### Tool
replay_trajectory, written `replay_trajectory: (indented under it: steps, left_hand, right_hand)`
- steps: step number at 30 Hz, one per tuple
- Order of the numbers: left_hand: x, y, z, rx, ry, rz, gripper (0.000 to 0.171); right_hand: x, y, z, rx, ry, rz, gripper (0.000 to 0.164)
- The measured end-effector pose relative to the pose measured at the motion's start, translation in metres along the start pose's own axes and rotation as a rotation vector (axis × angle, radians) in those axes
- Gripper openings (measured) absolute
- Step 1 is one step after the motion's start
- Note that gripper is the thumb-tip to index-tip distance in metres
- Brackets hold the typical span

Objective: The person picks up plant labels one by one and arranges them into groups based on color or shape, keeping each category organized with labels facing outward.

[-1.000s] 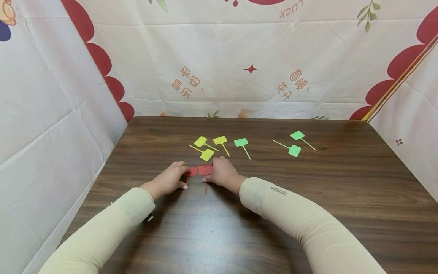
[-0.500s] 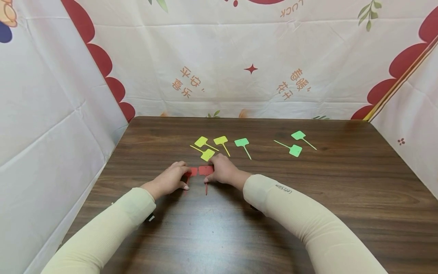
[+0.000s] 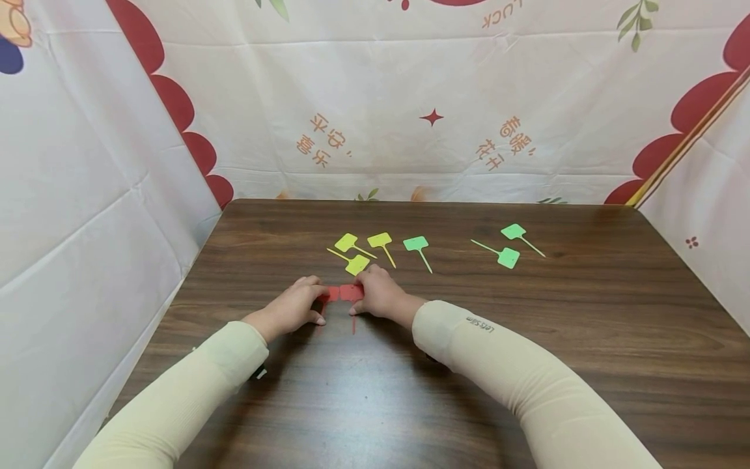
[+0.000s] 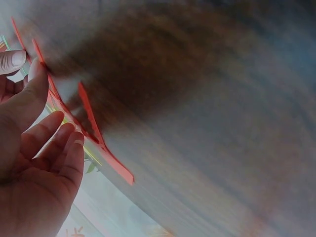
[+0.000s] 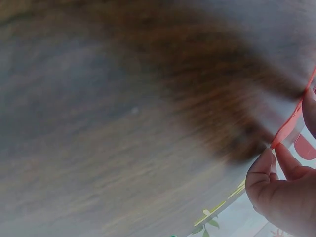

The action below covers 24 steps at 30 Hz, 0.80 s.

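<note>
Two red plant tags lie side by side on the table, their heads edge to edge: a left one [image 3: 334,294] and a right one [image 3: 349,292]. Curled fingers and thumb of my left hand [image 3: 287,307] hold the left tag, partly covering it. My right hand [image 3: 382,293] grips the right tag, fingers at its far edge and thumb by its stem. A further red tag [image 4: 118,169] shows beside the left fingers in the left wrist view; the left hand hides it in the head view.
Just beyond the hands lie three yellow tags [image 3: 357,264]. One green tag [image 3: 416,243] rests to their right, and two more green tags [image 3: 508,258] lie farther right. The wooden table [image 3: 586,312] meets a printed cloth backdrop [image 3: 375,98] behind.
The narrow gap between the two red tag heads has closed, the left one having slid slightly right. The right hand has shifted a little; yellow and green tags stay put.
</note>
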<state>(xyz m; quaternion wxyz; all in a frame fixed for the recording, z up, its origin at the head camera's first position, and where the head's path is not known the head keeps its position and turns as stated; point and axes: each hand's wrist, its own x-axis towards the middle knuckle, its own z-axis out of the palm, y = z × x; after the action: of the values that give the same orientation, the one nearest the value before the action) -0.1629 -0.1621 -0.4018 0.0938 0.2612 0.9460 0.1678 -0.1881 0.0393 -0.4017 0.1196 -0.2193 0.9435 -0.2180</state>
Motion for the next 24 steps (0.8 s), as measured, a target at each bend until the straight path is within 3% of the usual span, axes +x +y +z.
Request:
replay_trajectory:
  steps: [24]
  left_hand:
    - [-0.0003,0.0015,-0.0023,0.036,0.001,0.031,0.044]
  right_hand:
    - [-0.0023,-0.0054,-0.0003,-0.041,-0.013,0.038,0.052]
